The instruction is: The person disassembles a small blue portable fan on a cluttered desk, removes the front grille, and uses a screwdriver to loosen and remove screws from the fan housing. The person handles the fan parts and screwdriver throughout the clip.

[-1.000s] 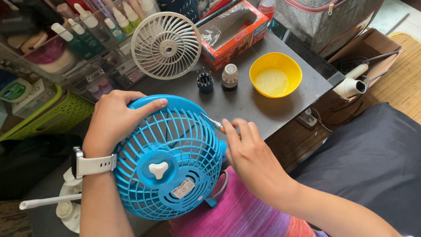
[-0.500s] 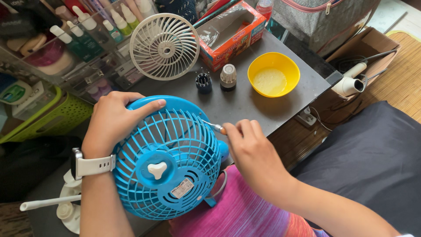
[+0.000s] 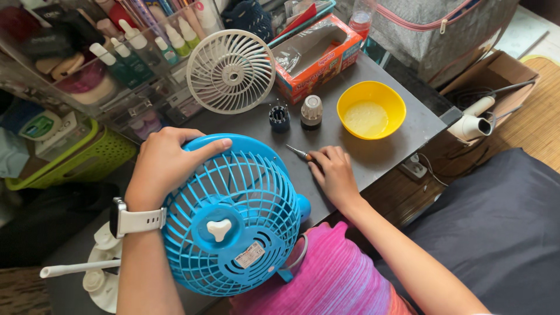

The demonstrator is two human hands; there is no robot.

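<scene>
Left hand (image 3: 166,166) grips top rim of blue fan (image 3: 233,216), fingers curled over the cage; fan sits tilted at table (image 3: 420,125) edge, small label on its lower front. Right hand (image 3: 333,175) rests on table just right of fan, fingers closed on a small screwdriver (image 3: 298,153), tip pointing up-left. White grille (image 3: 231,71) leans behind. Orange open carton (image 3: 318,55) at back, clear wrap inside. Yellow bowl (image 3: 371,109) holds pale liquid. Clear organizer (image 3: 111,64) holds bottles.
</scene>
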